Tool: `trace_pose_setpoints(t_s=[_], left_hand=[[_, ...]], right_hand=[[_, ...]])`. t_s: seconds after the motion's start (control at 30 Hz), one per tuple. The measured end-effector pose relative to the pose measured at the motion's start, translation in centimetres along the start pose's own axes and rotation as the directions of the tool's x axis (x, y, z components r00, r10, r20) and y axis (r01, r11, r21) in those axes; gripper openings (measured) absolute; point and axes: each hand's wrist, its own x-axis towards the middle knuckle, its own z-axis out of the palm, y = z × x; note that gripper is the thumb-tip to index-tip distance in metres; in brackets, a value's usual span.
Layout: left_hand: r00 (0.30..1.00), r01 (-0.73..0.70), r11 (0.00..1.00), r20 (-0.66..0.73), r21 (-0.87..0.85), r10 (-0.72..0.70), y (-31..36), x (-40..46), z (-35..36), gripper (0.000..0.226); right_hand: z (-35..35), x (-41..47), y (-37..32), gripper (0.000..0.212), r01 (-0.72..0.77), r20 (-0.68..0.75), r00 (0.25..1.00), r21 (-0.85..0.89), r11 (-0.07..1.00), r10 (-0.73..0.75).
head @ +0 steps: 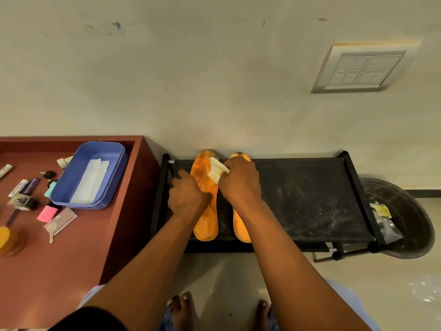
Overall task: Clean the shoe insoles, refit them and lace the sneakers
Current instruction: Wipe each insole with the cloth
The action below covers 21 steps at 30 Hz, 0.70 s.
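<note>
Two orange insoles lie side by side, toes to the wall, at the left end of a black rack [310, 199]. The left hand [188, 194] presses curled fingers on the left insole [206, 211] near its middle, pinning it; the right hand [241, 182] pinches a folded white wipe [217, 170] against that insole's toe end and covers the front of the right insole [239, 228]. On the brown table [71, 247] beside the rack, tube labels are too blurred to read; a blue tray [95, 149] holds white tissue.
</note>
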Motion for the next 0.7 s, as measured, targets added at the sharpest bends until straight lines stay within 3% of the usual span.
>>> trace_pose_setpoints(t_s=[0.07,0.17,0.3,0.47,0.57,0.7], left_hand=[[0.997,0.075,0.993,0.037,-0.090,-0.072,0.0,0.5,-0.5,0.084],[0.994,0.104,0.953,0.051,-0.284,-0.094,-0.1,1.2,-1.3,0.029],[0.993,0.121,0.851,0.053,-0.511,-0.110,0.7,0.7,-2.0,0.025],[1.000,0.015,0.770,0.029,-0.638,0.005,1.4,-1.1,-4.1,0.016],[0.996,-0.075,0.745,-0.013,-0.663,0.089,0.9,-2.8,-6.2,0.012],[0.989,-0.108,0.580,-0.026,-0.807,0.149,-0.3,-5.2,-7.9,0.015]], right_hand=[[-0.6,0.0,0.3,0.026,-0.010,-0.004,1.000,-0.008,1.000,0.010],[-1.4,-0.1,0.8,0.028,-0.012,-0.057,0.998,0.061,0.998,0.015],[-2.1,-0.6,0.5,0.034,-0.011,-0.094,0.995,0.088,0.996,0.019],[-2.5,-0.6,-0.1,0.015,0.031,-0.245,0.969,0.111,0.993,-0.002],[-2.4,-0.6,-0.4,0.009,0.092,-0.411,0.911,0.111,0.990,-0.038],[-1.5,-1.1,-1.0,0.013,0.261,-0.563,0.808,0.077,0.962,-0.174]])
